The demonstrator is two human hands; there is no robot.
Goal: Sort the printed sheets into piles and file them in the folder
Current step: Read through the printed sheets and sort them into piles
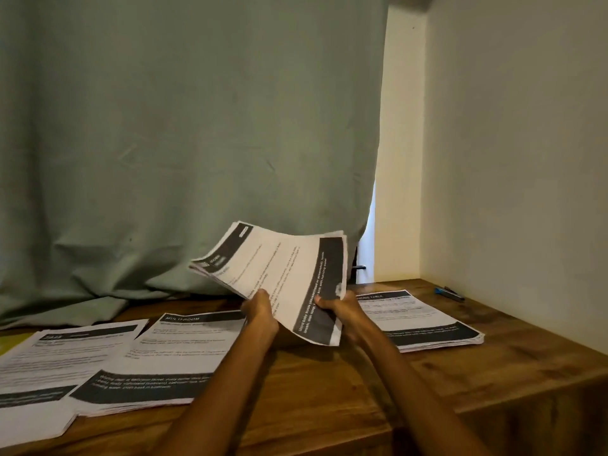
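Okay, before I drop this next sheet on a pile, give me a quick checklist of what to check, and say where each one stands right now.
1. Grip on the stack: the left hand and right hand both hold its near edge, off the table. Ok.
2. Heading of the top sheet readable: text is blurred and angled. Cannot tell.
3. Piles to choose from: left pile, middle pile, right pile all lie flat, face up. Ok.
4. Piles kept separate: the middle pile overlaps the left pile's edge. Not ok.
5. Folder ready: only a yellow-green edge shows at far left; whether it is the folder is unclear. Cannot tell.
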